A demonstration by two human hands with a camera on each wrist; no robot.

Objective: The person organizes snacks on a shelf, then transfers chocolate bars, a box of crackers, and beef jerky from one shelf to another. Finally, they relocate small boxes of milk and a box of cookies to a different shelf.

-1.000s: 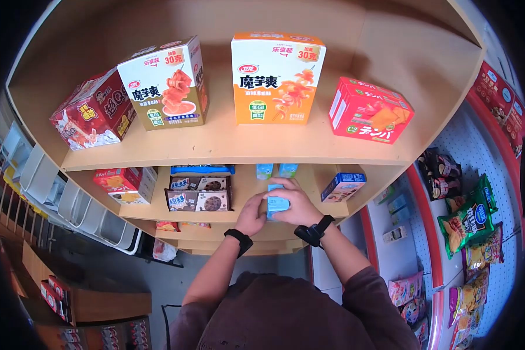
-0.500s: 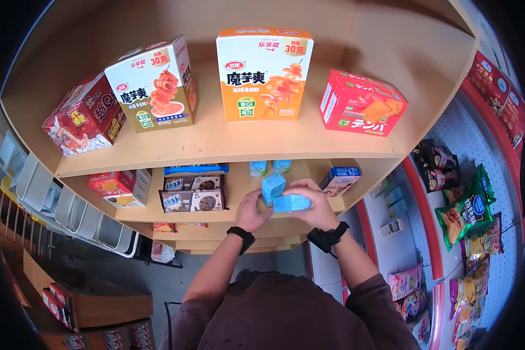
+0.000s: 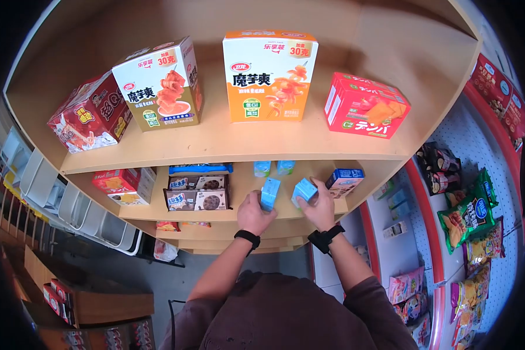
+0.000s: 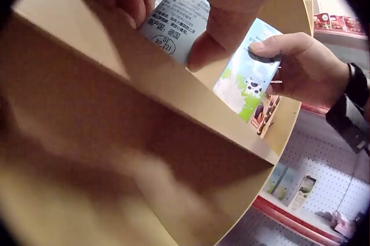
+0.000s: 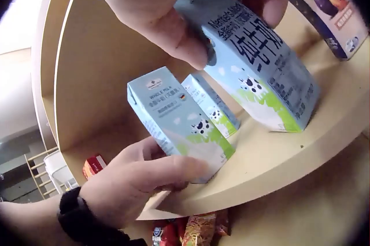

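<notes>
On the second shelf, my left hand [image 3: 255, 216] grips the lower part of a light-blue milk carton [image 3: 269, 194]. In the right wrist view this carton [image 5: 173, 116] leans slightly, with the fingers and thumb around its base. My right hand [image 3: 322, 209] holds a second milk carton [image 3: 304, 191] from above, the thumb pressed on one side. That carton [image 5: 260, 84] is tilted close over the shelf's front edge in the right wrist view. Two more milk cartons, one on the left [image 3: 262, 168] and one on the right [image 3: 285, 168], stand farther back.
Left of the hands are chocolate cookie packs [image 3: 197, 200] and a red-and-white biscuit box [image 3: 124, 185]. A blue box [image 3: 345, 182] stands close beside my right hand. Above, the upper shelf [image 3: 216, 153] carries several snack boxes. A rack with bagged snacks [image 3: 469, 213] is at the right.
My hands were together at the cartons and have moved apart, each with one carton. The right carton, turned sideways half a second ago, is now more upright and farther right.
</notes>
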